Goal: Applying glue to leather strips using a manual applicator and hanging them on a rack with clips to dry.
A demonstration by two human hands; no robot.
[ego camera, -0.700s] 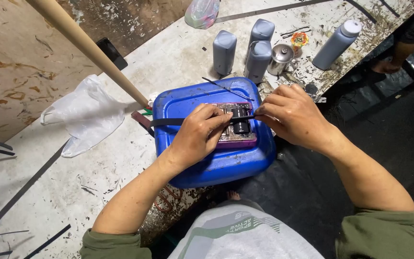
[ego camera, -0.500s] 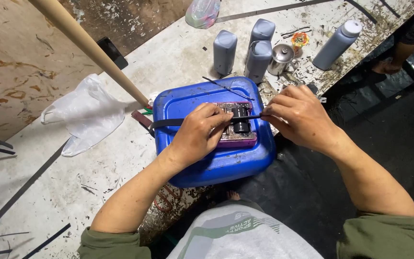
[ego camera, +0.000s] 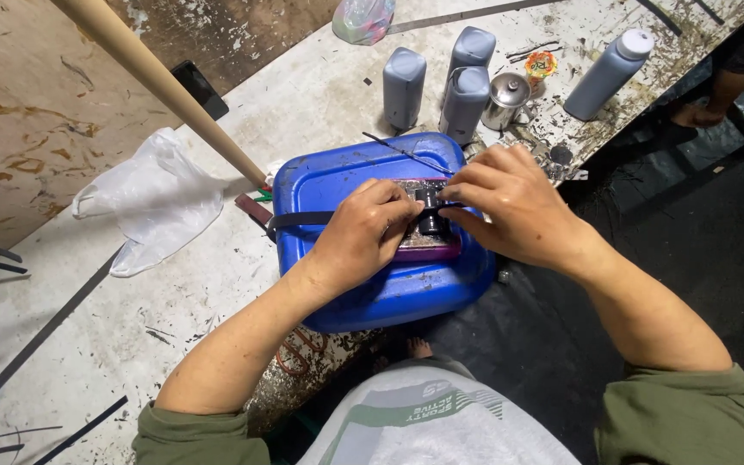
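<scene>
Bracing a small purple-edged device [ego camera: 428,226] flat atop the blue jerrycan [ego camera: 372,293] on the counter [ego camera: 217,284], the left hand [ego camera: 363,237] presses down while the right hand [ego camera: 510,207] has its fingers pinching a black strap [ego camera: 303,220].

Four grey bottles [ego camera: 405,84] are counted at the desk's [ego camera: 131,319] far edge. One blue jerrycan [ego camera: 337,176], one white bag [ego camera: 158,198] and one metal cup [ego camera: 507,96] are seen.

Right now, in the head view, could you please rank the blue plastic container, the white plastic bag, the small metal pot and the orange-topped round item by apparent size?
1. Blue plastic container, nearest the camera.
2. White plastic bag.
3. Small metal pot.
4. Orange-topped round item, farthest away, so its rank is less sure.
</scene>
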